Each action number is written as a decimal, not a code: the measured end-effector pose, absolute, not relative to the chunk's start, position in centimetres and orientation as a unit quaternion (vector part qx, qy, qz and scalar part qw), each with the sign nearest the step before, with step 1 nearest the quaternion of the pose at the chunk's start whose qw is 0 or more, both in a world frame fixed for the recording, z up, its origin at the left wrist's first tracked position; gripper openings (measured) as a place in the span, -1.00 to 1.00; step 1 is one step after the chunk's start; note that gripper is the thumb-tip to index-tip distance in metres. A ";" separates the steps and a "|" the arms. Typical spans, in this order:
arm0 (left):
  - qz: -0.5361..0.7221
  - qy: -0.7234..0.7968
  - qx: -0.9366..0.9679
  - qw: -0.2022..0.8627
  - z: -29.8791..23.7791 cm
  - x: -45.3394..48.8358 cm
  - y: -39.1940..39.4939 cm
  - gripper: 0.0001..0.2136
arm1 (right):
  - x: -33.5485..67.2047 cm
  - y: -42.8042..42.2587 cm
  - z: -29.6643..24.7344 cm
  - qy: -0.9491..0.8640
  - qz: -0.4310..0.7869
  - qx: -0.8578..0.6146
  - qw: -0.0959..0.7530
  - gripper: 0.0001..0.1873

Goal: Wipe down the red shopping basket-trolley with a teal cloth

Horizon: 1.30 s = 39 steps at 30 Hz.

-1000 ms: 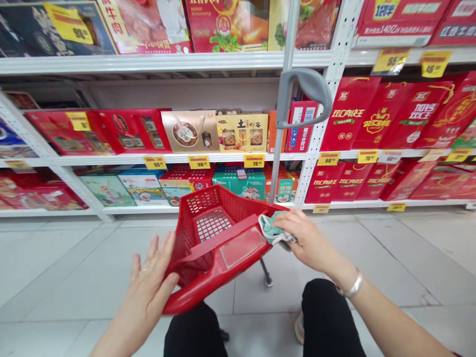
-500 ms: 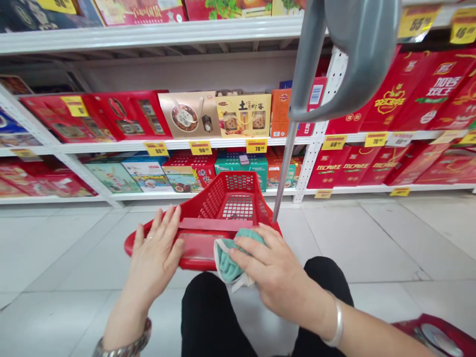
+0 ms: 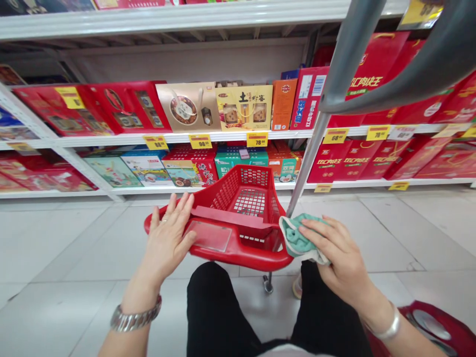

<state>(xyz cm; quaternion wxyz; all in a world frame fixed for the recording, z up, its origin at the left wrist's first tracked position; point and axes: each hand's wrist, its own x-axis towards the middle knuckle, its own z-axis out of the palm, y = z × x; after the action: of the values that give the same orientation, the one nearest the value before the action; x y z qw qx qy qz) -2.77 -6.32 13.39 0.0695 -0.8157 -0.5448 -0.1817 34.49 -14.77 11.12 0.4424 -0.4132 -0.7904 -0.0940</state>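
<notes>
One hand (image 3: 165, 248) on basket (image 3: 256, 191), other hand (image 3: 340, 258) on cloth (image 3: 295, 238) (further right).

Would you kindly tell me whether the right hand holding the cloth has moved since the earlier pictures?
Yes, rightward: the right hand now sits below the 68 price tag, not the 78 price tag.

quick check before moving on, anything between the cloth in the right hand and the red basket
Nothing visible stands between them: the teal cloth in the right hand is on the near right corner of the red basket. The grey metal pole rises behind the cloth, not between them.
</notes>
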 end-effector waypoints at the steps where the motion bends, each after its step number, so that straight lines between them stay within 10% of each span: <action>1: -0.182 -0.545 -0.816 0.067 13.4 -2.7 -6.2 -0.36 | 33.6 -15.0 11.8 -0.789 -0.100 -0.408 0.448 -0.38; 10: -0.154 -0.555 -0.815 0.059 13.8 -3.2 -6.1 -0.37 | 24.8 -15.4 13.7 -0.871 -0.034 -0.346 0.348 -0.41; 25: -0.177 -0.530 -0.825 0.087 13.0 -4.6 -6.2 -0.35 | 36.7 -13.7 9.2 -0.744 -0.011 -0.450 0.495 -0.54; 39: -0.191 -0.514 -0.828 0.115 13.2 -9.1 -2.6 -0.38 | 30.4 -4.1 7.4 -0.683 0.396 -0.310 0.530 -0.79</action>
<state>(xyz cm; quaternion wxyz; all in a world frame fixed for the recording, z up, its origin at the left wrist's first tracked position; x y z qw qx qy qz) -9.07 -2.64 13.21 0.1149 -0.8283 -0.5142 -0.1905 30.38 -4.07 7.39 0.5296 -0.3096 -0.6835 0.3956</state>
